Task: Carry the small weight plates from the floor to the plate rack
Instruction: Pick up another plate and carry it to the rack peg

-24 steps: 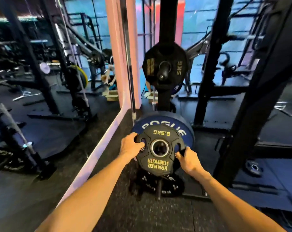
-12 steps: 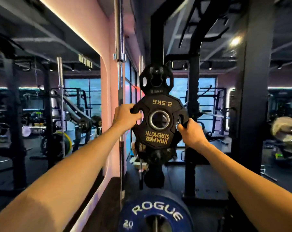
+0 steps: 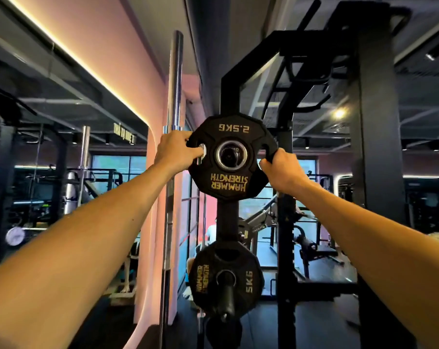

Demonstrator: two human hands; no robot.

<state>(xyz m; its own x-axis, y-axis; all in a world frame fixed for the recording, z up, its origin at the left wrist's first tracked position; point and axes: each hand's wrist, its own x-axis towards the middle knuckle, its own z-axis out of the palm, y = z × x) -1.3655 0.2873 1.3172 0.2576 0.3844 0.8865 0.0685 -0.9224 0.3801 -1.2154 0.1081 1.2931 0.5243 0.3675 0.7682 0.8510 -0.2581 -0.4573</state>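
You had lifted the 2.5 kg plate [image 3: 229, 157] from low near the floor, in front of the blue bumper plate, up to the rack's upper peg, and the view had tilted upward with it. At this moment the plate sat in the centre of the frame, upside down to you, its steel-ringed bore lined up over what looked like the end of a peg on the black plate rack [image 3: 228, 217]; whether the peg had already entered the bore was hard to tell. Your left hand [image 3: 178, 152] gripped the plate's left grip slot and your right hand [image 3: 280, 170] gripped its right edge, both clenched on it. Below, at lower centre, a 5 kg plate [image 3: 226, 275] already hung on a lower peg. To finish well, you needed to keep the plate square to the peg, push evenly with both hands so the bore did not bind, and slide it fully home before letting go. The upright barbell [image 3: 174, 96] stood just beside your left hand, so that side needed care.
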